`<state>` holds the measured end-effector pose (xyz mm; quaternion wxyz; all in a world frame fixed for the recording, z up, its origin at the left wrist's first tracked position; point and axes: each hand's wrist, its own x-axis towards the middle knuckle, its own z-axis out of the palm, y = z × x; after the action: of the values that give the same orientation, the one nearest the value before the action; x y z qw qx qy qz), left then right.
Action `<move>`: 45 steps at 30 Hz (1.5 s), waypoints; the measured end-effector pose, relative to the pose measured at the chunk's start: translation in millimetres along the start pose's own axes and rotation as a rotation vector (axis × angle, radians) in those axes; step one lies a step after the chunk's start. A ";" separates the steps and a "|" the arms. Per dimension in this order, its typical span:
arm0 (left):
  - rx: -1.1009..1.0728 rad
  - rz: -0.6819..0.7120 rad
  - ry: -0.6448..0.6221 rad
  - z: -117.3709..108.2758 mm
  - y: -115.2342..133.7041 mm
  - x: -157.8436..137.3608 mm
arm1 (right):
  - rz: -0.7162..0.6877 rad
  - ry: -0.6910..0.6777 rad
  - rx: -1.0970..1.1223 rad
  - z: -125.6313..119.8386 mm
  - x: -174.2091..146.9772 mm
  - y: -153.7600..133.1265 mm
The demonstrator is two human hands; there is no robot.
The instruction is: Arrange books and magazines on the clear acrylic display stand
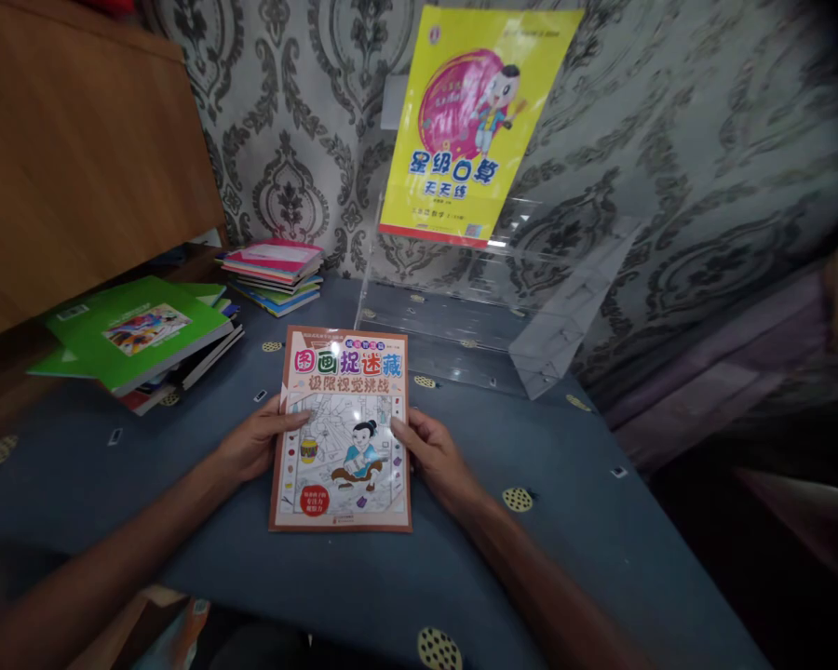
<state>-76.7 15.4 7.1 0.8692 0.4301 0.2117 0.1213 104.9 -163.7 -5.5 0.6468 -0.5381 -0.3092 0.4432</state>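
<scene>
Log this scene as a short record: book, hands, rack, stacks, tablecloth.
Book: brown-bordered, front cover showing
Left hand: grips its left edge, thumb over the cover
Right hand: grips its right edge, thumb over the cover
Rack: clear, beyond the book, with a yellow book standing in it
Stacks: green-topped stack and pink-topped stack, both left of the rack
Tablecloth: blue-grey with yellow prints

Dim light, the right side sinking into black! White glare flecks the clear acrylic stand (pixel 557 321) and glossy brown-bordered book (pixel 342 430); edges blur.
</scene>
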 end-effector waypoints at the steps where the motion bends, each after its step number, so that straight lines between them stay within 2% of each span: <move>1: -0.003 0.003 0.000 -0.8 -0.2 0.1 | 0.015 -0.018 -0.035 -1.8 -0.1 -1.1; 9: -0.003 0.015 -0.007 -0.6 -0.7 -1.1 | 0.046 -0.130 -0.088 -11.0 1.9 -2.0; 24: 0.037 0.007 0.003 0.2 0.0 -2.3 | -0.045 -0.127 -0.125 -7.6 -0.4 -2.4; 28: 0.044 0.003 0.061 2.7 -0.6 -0.9 | -0.050 -0.119 -0.131 -8.7 0.8 1.2; 35: 0.129 0.156 0.159 11.5 -0.8 8.8 | 0.001 -0.144 -0.115 -8.4 0.7 2.2; 38: 0.235 0.200 0.207 7.1 -0.8 15.0 | 0.036 -0.165 -0.113 -8.2 -0.6 2.2; 40: 0.385 0.265 0.265 1.6 -1.2 18.3 | 0.069 -0.176 -0.106 -8.1 -1.3 2.9; 43: 0.779 0.432 0.367 -5.6 -2.5 19.7 | 0.115 -0.157 -0.078 -8.1 -1.8 4.6; 45: 1.044 0.548 0.377 -7.5 -4.8 18.0 | 0.134 -0.121 -0.063 -8.1 -1.9 5.5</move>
<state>-64.3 24.8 -5.5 0.4290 0.8085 0.2750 0.2944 109.8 -168.6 -12.5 0.5787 -0.5499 -0.3247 0.5073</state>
